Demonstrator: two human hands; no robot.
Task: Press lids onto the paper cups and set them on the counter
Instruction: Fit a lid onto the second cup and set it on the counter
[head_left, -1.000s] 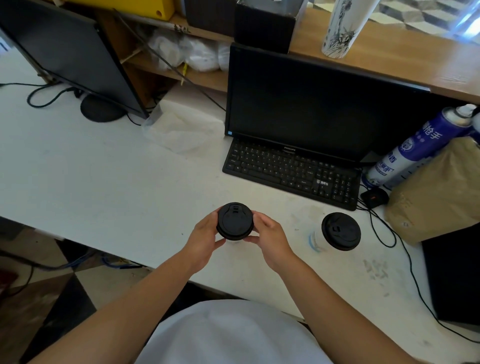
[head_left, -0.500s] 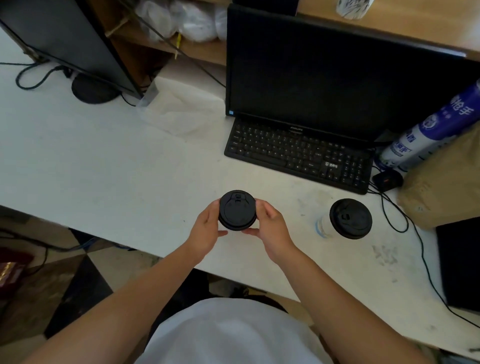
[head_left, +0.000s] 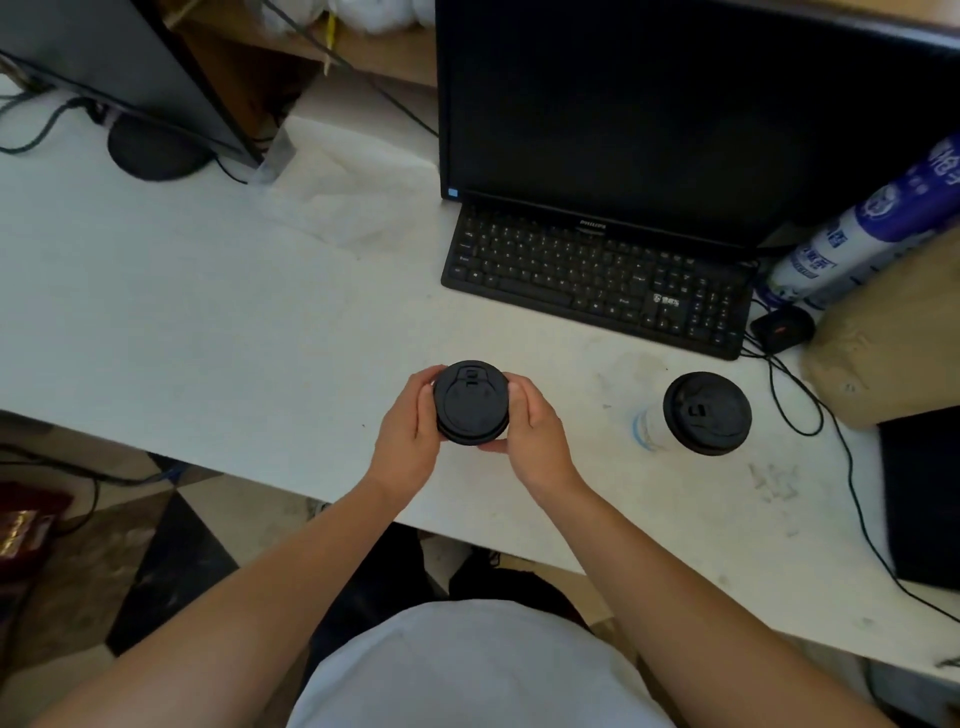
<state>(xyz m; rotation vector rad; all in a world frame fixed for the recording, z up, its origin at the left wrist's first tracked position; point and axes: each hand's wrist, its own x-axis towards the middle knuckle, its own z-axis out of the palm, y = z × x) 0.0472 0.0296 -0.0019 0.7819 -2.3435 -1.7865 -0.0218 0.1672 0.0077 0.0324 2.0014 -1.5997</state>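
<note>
A round black lid (head_left: 471, 401) covers a cup that I hold over the white counter (head_left: 208, 322); the cup itself is hidden under the lid and my hands. My left hand (head_left: 408, 436) wraps its left side and my right hand (head_left: 535, 434) its right side, fingers curled against the rim. To the right, a second paper cup (head_left: 648, 429), white with a blue band, stands on the counter with a black lid (head_left: 706, 413) on top.
A black keyboard (head_left: 597, 278) and monitor (head_left: 675, 114) sit behind the cups. A mouse (head_left: 782, 327), its cables, a blue-and-white spray can (head_left: 862, 228) and a brown paper bag (head_left: 893, 332) crowd the right. A second monitor's stand (head_left: 153, 153) is far left.
The camera has tilted down and nearer. Both hands stay clasped around the lidded cup at the same spot, and the second cup has not moved.
</note>
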